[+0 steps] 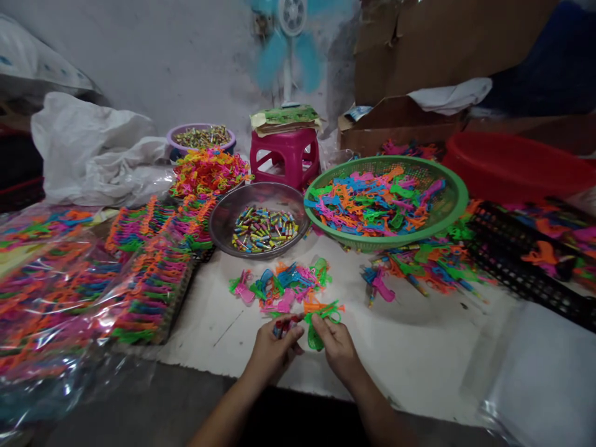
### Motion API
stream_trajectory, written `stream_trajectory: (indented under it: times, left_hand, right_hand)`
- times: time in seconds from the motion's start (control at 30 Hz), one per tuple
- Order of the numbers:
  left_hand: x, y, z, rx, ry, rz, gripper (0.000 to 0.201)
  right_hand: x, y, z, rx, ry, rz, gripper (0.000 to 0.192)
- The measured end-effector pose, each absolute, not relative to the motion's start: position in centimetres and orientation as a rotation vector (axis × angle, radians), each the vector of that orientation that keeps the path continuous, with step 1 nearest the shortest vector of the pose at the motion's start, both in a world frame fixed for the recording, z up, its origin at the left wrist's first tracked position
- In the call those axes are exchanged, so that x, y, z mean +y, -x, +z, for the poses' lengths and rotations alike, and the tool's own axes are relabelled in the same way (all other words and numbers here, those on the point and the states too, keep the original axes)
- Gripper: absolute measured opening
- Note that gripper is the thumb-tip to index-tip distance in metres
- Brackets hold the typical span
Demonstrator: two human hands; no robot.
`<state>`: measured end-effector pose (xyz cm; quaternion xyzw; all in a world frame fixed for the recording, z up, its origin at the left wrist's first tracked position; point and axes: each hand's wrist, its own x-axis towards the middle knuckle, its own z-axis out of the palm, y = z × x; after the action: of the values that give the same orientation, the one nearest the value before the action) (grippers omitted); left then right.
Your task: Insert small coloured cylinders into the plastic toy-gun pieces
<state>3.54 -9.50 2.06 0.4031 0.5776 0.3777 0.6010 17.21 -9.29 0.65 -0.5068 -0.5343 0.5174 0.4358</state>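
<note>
My left hand (pixel 274 351) is closed around a few small dark-red printed tubes (pixel 280 326). Close beside it, my right hand (pixel 341 351) pinches a green plastic toy gun (pixel 315 338), its barrel end near the left fingertips. Whether a tube touches the gun is hidden by the fingers. Just beyond both hands lies a loose heap of pink, blue, green and orange toy guns (pixel 282 287). A pink toy gun (pixel 383 287) rests apart to the right. Behind the heap, a metal bowl (pixel 220 231) contains many small printed tubes (pixel 264 231).
A green basket (pixel 388 241) full of toy guns stands back right, before a red basin (pixel 516 167). Bagged rows of toy guns (pixel 149 285) cover the left side. A pink stool (pixel 285 152) and a fan (pixel 291 49) are behind. Clear plastic bags (pixel 549 372) lie front right.
</note>
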Motion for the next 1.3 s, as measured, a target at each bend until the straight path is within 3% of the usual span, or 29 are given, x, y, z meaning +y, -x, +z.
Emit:
stream_trajectory:
  times: [0.2,0.43,0.73,0.87,0.93,1.03,1.13,1.3]
  left_hand:
    - [-9.6,-3.5,1.5,1.268,-1.001,0.879,0.028]
    - [-9.9,-3.7,0.9,1.256,-0.967,0.861,0.026]
    - [-10.2,-3.8,1.4,1.279,-1.384,0.706,0.015]
    - [-7.8,-1.3,0.9,1.563,-1.545,0.808,0.028]
    - [-6.7,0.4,0.3,1.758,-1.664,0.857,0.025]
    - [-6.2,2.1,-0.8,1.810,-1.640,0.803,0.020]
    - [-6.9,1.9,-1.7,1.755,-1.394,0.860,0.024]
    - [-7.9,1.8,-0.9,1.497,-1.059,0.955,0.029]
  right_hand:
    - [-9.7,-17.0,0.9,-1.409,1.252,1.302,0.041]
    - [-9.7,-17.4,0.7,-1.394,1.298,1.289,0.042]
    - [-9.8,-16.5,-0.1,-1.348,1.383,1.156,0.041]
    - [-7.3,-23.1,-0.2,-1.068,1.747,1.013,0.051]
    - [-6.2,-27.3,-0.2,-1.003,1.988,0.855,0.052]
    - [-5.8,-29.8,-0.4,-1.258,2.284,0.592,0.040]
    - [-5.9,-25.8,-1.0,-1.616,2.043,0.430,0.030]
    - [-4.1,-15.7,-1.6,-2.350,1.285,0.396,0.036]
